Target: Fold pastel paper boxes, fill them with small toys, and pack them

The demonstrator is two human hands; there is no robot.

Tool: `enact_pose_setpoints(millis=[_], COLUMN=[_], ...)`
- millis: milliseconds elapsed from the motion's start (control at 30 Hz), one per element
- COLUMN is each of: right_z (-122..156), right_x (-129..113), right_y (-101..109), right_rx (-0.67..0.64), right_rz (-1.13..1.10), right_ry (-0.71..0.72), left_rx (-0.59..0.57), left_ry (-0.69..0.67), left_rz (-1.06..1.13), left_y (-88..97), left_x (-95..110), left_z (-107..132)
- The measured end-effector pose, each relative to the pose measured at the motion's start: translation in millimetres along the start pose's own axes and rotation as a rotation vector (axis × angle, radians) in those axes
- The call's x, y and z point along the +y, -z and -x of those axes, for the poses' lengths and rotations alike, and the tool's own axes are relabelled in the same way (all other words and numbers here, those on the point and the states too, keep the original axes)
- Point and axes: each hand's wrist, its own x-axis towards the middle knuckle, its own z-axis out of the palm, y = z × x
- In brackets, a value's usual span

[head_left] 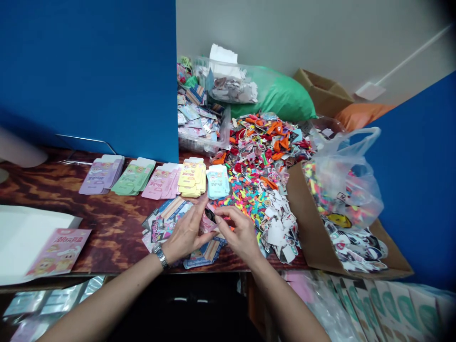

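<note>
Hands narrow, L hand + R hand pinching sm. pink printed card

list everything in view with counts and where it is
wooden tabletop: one, reddish brown, under everything
card stacks: five, purple, green, pink, yellow, pale blue, in a row
loose printed cards: several, mixed colours, under the hands
pink booklet: one, pink, far left
clear tub of cards: one, mixed colours, behind the stacks
heap of balloons and paper cutouts: one, multicoloured, right of the stacks
open cardboard box: one, brown, right
plastic bag: one, clear, in that box
green sack: one, green, at the back
blue panels: two, blue, left and right
small pink card: one, pink, between the hands
left hand: one, metal wristband
right hand: one, at the small pink card
</note>
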Motion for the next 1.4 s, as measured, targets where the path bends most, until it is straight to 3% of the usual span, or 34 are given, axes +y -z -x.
enact_pose_setpoints(millis=[167, 333, 433, 533, 700, 867, 1167, 1400], right_z=[-20.1, -76.1, -116.6, -147.4, -163.0, -168.0, -190.3, -188.6], right_x=[31.3, 92.3, 122.3, 141.8, 154.7, 155.8, 168.2, 192.7], right_y=[10.0, 48.0, 72.0, 83.6, 83.7, 88.6, 57.4, 83.1], right_rx=[-0.010, 0.027, 0.074, 0.030, -0.137, -0.198, -0.040, 0.209], right_rz=[-0.074, 0.395, 0.552, 0.679, 0.832, 0.897, 0.837, 0.741], right_ry=[-0.104, -0.230, -0.305, -0.378, -0.429, -0.440, -0.413, -0.495], left_rx=[-0.014, -0.060, -0.083, -0.072, -0.074, -0.140, -0.113, -0.115], left_ry=[0.024, 0.009, 0.003, -0.002, 0.026, 0.006, 0.042, 0.004], left_rz=[-0.004, 0.005, 0.006, 0.003, -0.002, 0.003, -0.037, -0.037], left_y=[4.5, 2.9, -1.2, -2.3, 0.7, -2.4, 0.3, 0.4], left_x=[-0.7, -9.6, -14.0, -14.2, -15.2, -20.8, -10.0, -17.1], left_z=[1.2, 6.7, 9.3, 8.8, 7.6, 7.2, -6.4, -6.3])
